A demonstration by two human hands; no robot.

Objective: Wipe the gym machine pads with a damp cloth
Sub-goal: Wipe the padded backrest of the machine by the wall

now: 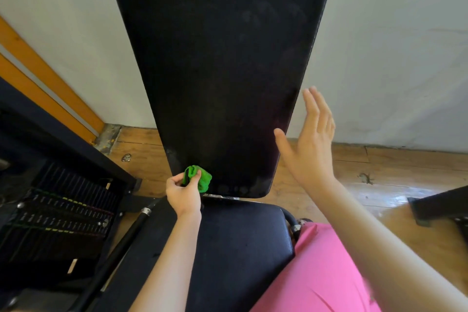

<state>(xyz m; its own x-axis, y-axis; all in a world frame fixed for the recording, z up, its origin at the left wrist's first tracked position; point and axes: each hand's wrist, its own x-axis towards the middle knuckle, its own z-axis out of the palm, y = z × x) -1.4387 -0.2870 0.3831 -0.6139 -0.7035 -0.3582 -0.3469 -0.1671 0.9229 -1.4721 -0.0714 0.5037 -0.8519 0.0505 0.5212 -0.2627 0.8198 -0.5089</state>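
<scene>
Black weight plates (63, 205) stand in a stack left of the back pad (222, 58), beside its lower end. At that pad's bottom left corner your left hand (183, 194) curls its fingers round a bunched green cloth (201, 180), which lies against the dark vinyl. The seat pad (240, 248) sits just below the back pad's bottom edge. Just right of the back pad's lower right edge, your right hand (311, 144) is raised, fingers straight and together, thumb spread toward the pad. You cannot tell whether it touches.
</scene>
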